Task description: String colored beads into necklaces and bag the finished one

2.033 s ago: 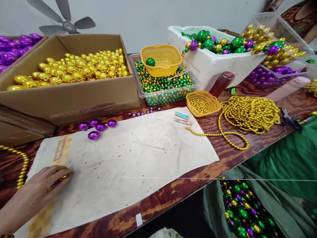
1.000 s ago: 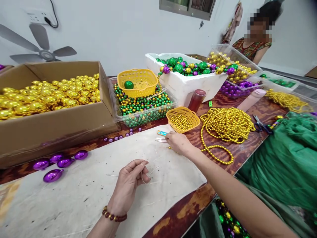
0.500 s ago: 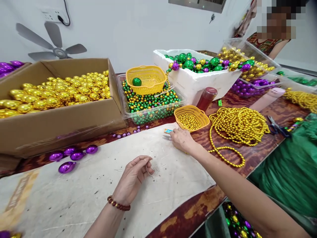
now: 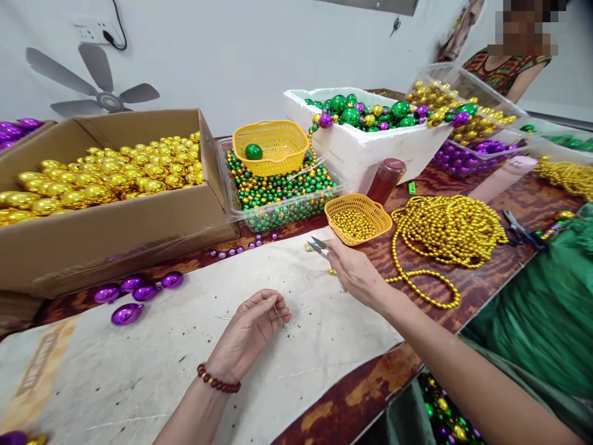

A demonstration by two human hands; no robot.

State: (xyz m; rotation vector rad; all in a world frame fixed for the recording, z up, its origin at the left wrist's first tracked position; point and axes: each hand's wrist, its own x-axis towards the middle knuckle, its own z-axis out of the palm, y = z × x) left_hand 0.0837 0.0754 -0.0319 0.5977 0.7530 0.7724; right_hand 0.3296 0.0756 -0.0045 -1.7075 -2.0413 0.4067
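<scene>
My left hand (image 4: pixel 252 330), with a beaded bracelet at the wrist, pinches a thin pale thread (image 4: pixel 280 318) above the white cloth (image 4: pixel 185 371). Farther up and to the right, my right hand (image 4: pixel 354 269) holds a pair of thread snips (image 4: pixel 317 245), its two blades pointing left and slightly apart. Just behind the blades lies a small blue and orange packet (image 4: pixel 309 246). Close behind my right hand stands a small yellow basket (image 4: pixel 333 225) of tiny gold beads. Several gold beads (image 4: pixel 332 272) show beside my right hand on the cloth.
Purple ornaments (image 4: pixel 127 314) lie at the left, before a cardboard box (image 4: pixel 115 216) of gold ones. Behind stand a clear bead tub (image 4: pixel 296 207) and a white foam box (image 4: pixel 370 154). A gold bead string (image 4: pixel 449 232) and scissors (image 4: pixel 521 232) lie right. A person (image 4: pixel 509 68) is at the back.
My right hand has lifted the thread snips off the cloth, where it was reaching down to them. My left hand keeps its pinch on the thread in nearly the same spot.
</scene>
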